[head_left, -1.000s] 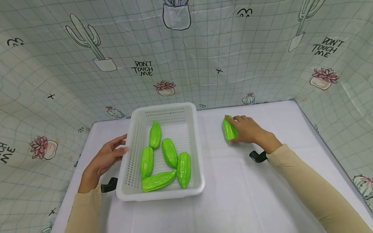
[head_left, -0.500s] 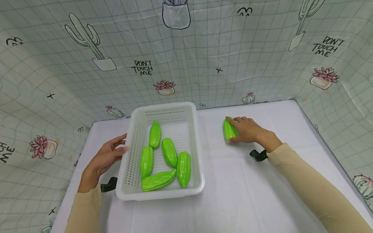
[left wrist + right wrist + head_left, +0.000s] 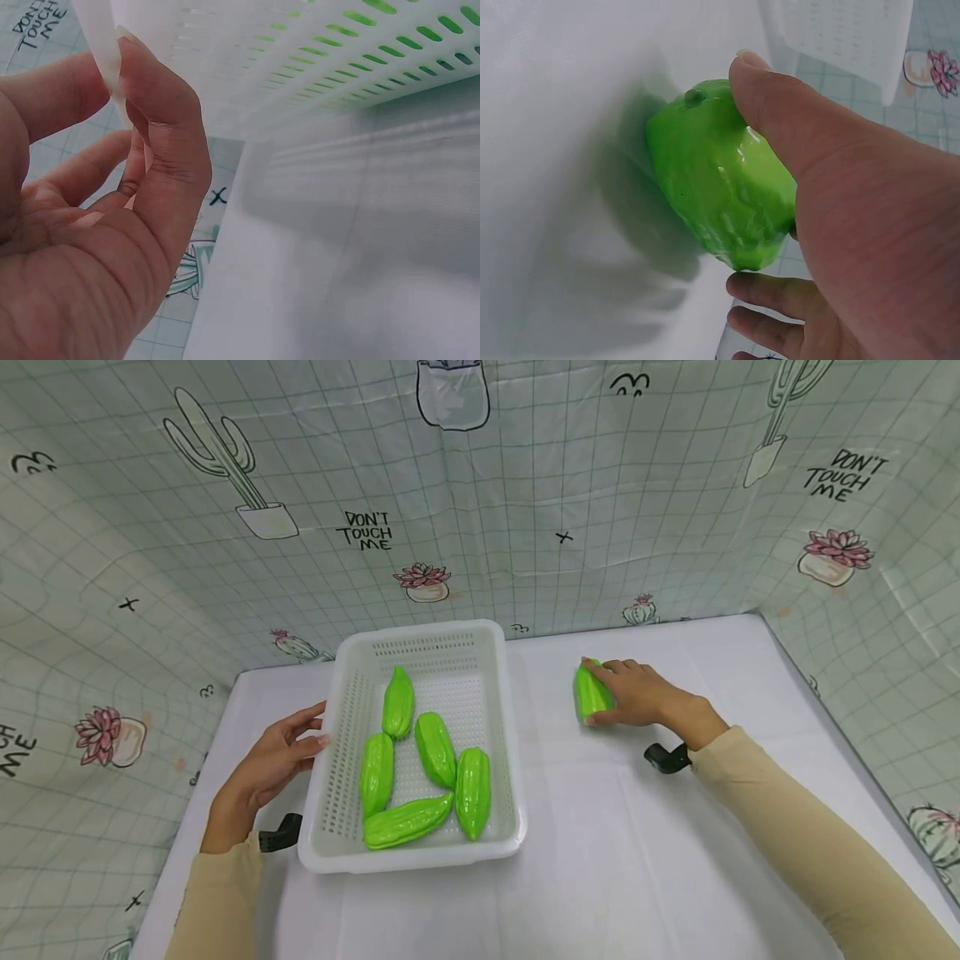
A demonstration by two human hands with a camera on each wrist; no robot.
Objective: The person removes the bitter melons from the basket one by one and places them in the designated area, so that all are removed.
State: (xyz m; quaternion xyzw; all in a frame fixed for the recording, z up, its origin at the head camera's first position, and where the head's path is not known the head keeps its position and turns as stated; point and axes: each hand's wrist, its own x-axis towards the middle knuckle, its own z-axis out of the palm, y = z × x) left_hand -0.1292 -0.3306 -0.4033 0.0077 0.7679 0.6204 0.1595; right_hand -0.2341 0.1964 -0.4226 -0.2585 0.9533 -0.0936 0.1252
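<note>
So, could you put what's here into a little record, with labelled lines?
Basket: white, slotted sides, on a white table
Left grip: a person's hand, holding the basket's rim
Right grip: their other hand, holding one fruit outside the basket
Other fruits: five, all inside the basket
Fruit look: green, glossy, ridged
Backdrop: grid pattern with drawn plants

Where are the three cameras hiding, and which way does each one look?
Head: on the person's head, facing forward and down at the white basket, with the left hand, right hand and both beige sleeves showing.
Left wrist: on that wrist, facing the basket's slotted side; the left hand shows.
Right wrist: on that wrist, facing the held green vegetable; the right hand shows.
Shared: the head and right wrist views both show that vegetable and the basket.
</note>
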